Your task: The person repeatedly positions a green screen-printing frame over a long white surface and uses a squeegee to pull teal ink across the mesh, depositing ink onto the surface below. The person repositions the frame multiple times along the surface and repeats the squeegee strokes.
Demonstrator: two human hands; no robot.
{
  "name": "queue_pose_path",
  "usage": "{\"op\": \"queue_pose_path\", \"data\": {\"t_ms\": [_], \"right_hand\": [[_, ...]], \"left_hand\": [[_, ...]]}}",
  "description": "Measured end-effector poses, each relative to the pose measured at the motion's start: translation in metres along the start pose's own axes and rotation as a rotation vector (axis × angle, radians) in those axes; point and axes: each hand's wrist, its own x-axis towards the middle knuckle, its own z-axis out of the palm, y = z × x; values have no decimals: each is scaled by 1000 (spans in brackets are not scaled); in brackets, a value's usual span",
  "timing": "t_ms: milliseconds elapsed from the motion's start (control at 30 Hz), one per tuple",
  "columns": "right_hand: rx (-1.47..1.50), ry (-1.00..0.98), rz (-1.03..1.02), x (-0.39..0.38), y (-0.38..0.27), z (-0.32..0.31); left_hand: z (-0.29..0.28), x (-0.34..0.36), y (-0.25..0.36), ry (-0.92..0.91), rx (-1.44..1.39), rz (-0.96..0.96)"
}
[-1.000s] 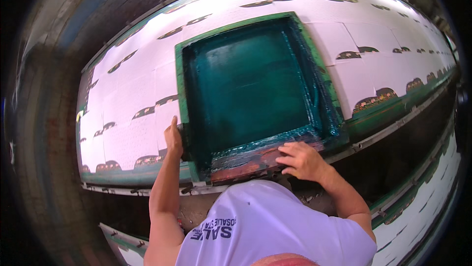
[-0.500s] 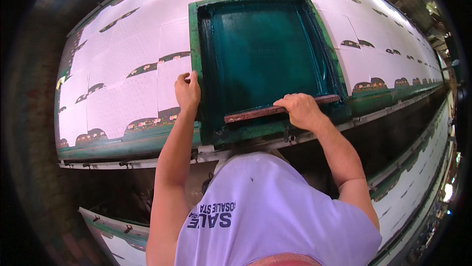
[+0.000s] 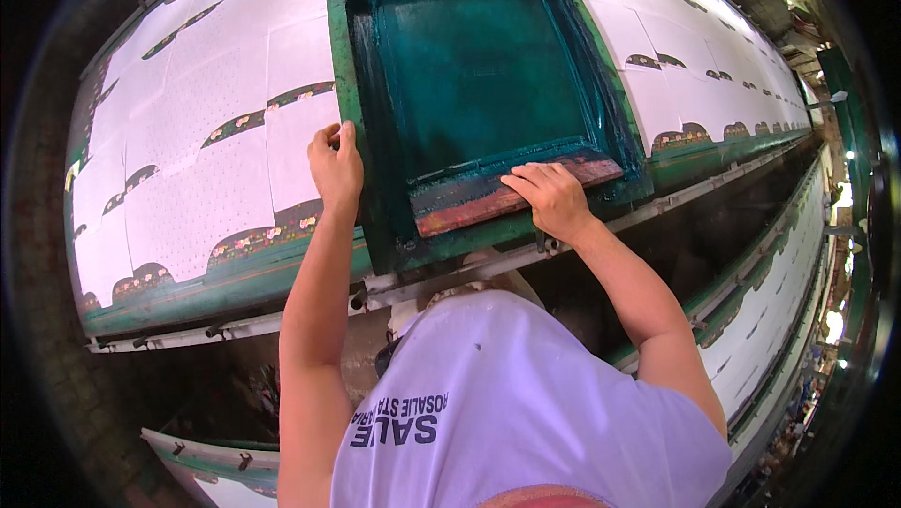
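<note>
A green-rimmed screen printing frame (image 3: 345, 48) lies on a long table, with dark teal ink over its mesh. Along the near inner side of the frame lies a squeegee (image 3: 488, 212) with a worn reddish wooden bar, its broad face tilted up toward me. My right hand (image 3: 556, 198) is closed over the squeegee right of its middle, the fingers over the bar's far edge. At the frame's left side, my left hand (image 3: 336, 168) has curled fingers against the outer edge. Its grip there is partly hidden.
White sheets (image 3: 225, 58) with dark flowered scallop shapes cover the printing table (image 3: 216, 288) on both sides of the frame. A metal rail (image 3: 413, 294) runs along its near edge. Another similar table (image 3: 760, 320) stands behind me at the right.
The squeegee has tipped over toward me, so its broad face now shows. My right hand has shifted on it. The whole view has moved slightly; my left hand stays at the frame's edge.
</note>
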Motion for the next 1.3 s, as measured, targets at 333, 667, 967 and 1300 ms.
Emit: {"op": "queue_pose_path", "data": {"t_ms": [333,667,967,1300], "right_hand": [[-69,50,-4,175,125,56],[-190,-7,10,331,251,95],[-123,20,103,369,303,86],[-161,-201,82,381,311,73]], "left_hand": [[0,0,2,61,54,-74],[5,-5,22,208,213,-170],[8,-6,24,257,291,-220],[5,-5,22,245,304,-214]]}}
